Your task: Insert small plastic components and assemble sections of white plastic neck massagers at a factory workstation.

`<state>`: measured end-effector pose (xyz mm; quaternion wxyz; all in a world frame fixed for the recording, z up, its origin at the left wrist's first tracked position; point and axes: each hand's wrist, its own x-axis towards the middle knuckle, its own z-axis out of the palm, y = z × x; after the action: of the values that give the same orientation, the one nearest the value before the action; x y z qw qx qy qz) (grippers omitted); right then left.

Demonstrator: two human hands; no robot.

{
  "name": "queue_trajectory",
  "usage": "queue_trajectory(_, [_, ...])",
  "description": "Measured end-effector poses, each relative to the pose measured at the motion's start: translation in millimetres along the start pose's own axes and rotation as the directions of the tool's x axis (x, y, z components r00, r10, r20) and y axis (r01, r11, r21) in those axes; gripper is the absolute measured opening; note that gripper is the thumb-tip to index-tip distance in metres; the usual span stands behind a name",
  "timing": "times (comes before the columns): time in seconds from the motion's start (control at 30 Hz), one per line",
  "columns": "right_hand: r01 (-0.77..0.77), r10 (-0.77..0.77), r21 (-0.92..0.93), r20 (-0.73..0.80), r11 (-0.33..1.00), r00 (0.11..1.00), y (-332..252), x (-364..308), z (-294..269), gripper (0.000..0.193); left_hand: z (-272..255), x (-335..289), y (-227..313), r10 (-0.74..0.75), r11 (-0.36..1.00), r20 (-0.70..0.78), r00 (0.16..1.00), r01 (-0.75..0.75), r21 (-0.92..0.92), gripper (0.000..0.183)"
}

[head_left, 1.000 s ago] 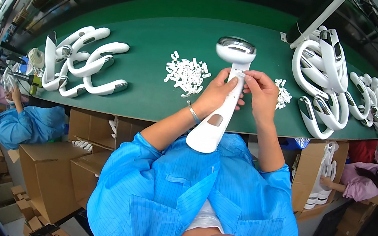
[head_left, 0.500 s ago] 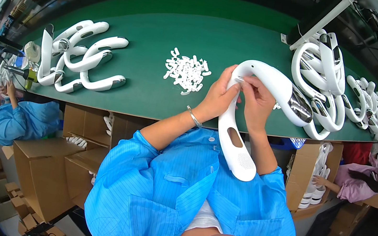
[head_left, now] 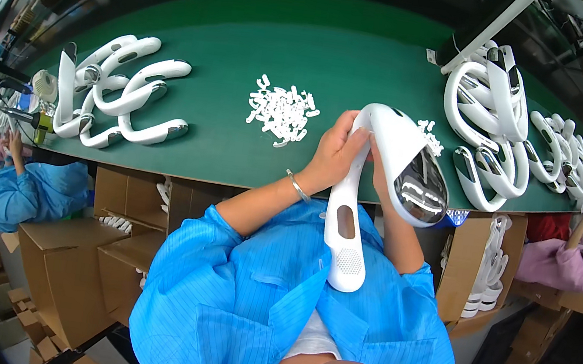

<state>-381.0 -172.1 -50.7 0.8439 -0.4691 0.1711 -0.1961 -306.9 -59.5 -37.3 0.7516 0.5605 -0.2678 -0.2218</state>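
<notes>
A white, U-shaped plastic housing (head_left: 347, 223) hangs in front of my chest. One of its ends is flat with a dark slot and a dotted grid of small holes; the other is wide with a glossy dark panel. My left hand (head_left: 334, 154) is closed around its bend, thumb on the near face. Behind the wide arm, my right hand (head_left: 379, 176) touches the inner side of the bend, its fingers mostly hidden. Beyond my hands lies a heap of small white plastic pieces (head_left: 282, 112), with a smaller heap (head_left: 429, 136) right of the housing.
Similar white housings lie on the green table (head_left: 217, 127) in a left group (head_left: 125, 95) and a stacked right group (head_left: 491, 113). Open cardboard boxes (head_left: 69, 277) stand below its edge. A person in blue (head_left: 37, 191) works at left, another in pink (head_left: 560, 261) at right.
The housing has turned and swung downward, so its dark panel faces up more and its dotted end sits lower. My right fingers, visible before in a pinch at the bend, are now mostly covered.
</notes>
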Motion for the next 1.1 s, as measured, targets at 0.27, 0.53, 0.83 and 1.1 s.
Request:
queue_trajectory(0.27, [0.188, -0.196, -0.36, 0.014, 0.914, 0.981, 0.3, 1.5, 10.7, 0.02, -3.5, 2.6, -17.1, 0.087, 0.989, -0.053, 0.995, -0.08, 0.126, 0.023])
queue_trajectory(0.53, [0.052, -0.068, -0.336, -0.036, 0.94, 0.997, 6.1, 21.8, 25.7, 0.024, -12.7, 2.7, -7.1, -0.388, 0.851, 0.01, 0.922, 0.363, -0.379, 0.03])
queue_trajectory(0.83, [0.289, -0.089, -0.661, 0.319, 0.692, 0.943, 17.7, 69.6, 46.0, 0.021, -78.2, -45.9, 2.0, -0.486, 0.71, 0.097, 0.869, 0.457, -0.536, 0.03])
queue_trajectory(1.1, [0.66, -0.012, -0.742, 0.664, 0.114, 0.748, 46.9, 84.0, 53.6, 0.016, -117.2, -52.0, 24.0, -0.428, 0.863, -0.185, 0.885, 0.34, -0.373, 0.028])
